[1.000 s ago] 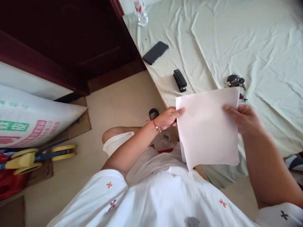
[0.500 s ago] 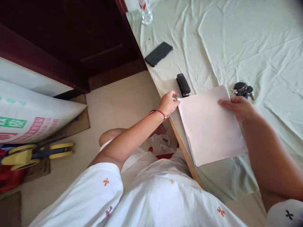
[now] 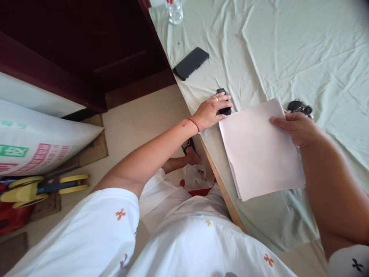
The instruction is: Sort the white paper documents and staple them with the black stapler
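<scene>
Head camera view is being directed down over a tabletop (image 3: pixel 288 46) that is being covered by a wrinkled pale cloth. A black stapler (image 3: pixel 223 110) is being covered by the left hand (image 3: pixel 211 111); the fingers (image 3: pixel 223 104) are being curled over its top, and only the two ends of the stapler are being shown. Whether the stapler is being lifted or merely touched cannot be told. A stack of white paper (image 3: pixel 259 152) is being kept flat on the cloth just beside the stapler, with its near edge being placed close to the tabletop edge. The far right side of the stack is being gripped by the right hand (image 3: pixel 296 127), with the thumb being laid on top of the sheets. A bunch of keys (image 3: pixel 300 106) is being seen just beyond the right hand. A black phone (image 3: pixel 190 63) is being seen farther back near the tabletop edge, well apart from the stapler. A clear bottle (image 3: pixel 175 10) is being cut off by the top of the frame.
</scene>
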`<state>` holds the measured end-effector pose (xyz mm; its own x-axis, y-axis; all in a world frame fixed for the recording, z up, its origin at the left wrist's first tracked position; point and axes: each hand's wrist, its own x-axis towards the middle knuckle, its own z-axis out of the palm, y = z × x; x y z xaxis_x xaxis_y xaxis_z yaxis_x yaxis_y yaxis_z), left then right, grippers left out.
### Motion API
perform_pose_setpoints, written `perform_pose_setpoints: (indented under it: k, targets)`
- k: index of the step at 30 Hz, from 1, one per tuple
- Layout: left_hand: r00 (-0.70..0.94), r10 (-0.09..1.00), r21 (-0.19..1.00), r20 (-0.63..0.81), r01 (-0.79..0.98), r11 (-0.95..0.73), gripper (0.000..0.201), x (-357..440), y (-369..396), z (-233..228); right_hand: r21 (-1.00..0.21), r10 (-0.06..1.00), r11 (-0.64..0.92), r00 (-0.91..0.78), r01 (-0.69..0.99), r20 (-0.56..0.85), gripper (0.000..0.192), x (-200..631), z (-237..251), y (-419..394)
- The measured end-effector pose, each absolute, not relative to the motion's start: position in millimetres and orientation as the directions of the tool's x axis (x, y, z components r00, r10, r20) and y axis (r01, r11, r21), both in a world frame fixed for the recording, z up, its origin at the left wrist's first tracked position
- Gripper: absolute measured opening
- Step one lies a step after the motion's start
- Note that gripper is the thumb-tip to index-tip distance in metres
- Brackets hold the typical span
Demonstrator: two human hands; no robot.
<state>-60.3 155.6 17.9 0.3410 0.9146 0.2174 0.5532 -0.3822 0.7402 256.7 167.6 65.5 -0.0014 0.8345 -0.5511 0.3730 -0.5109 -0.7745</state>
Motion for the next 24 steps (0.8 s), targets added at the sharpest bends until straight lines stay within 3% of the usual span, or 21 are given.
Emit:
perform_pose_setpoints:
  k: [4,10,16,24]
  targets:
    - [0.381,0.902,0.8,0.204,0.465,-0.378,0.031,-73.2,161.3,17.2,-0.724,0.788,-0.586,0.044,0.364,-0.615,0.014,253.8,69.1,164.5]
    - [0.345,0.902,0.812,0.261,0.427,-0.398,0.05,-78.1,153.7,10.2,-0.73,0.777,-0.61,0.052,0.31,-0.627,0.013,253.4,68.7,162.3]
    - [0.294,0.914,0.875,0.28,0.314,-0.369,0.039,-76.3,152.9,2.0,-0.727,0.776,-0.616,0.077,0.302,-0.626,0.015,247.9,72.7,160.9]
    - [0.28,0.915,0.879,0.291,0.301,-0.371,0.039,-72.1,150.5,-11.6,-0.719,0.765,-0.628,0.066,0.298,-0.64,0.01,253.7,65.1,164.8]
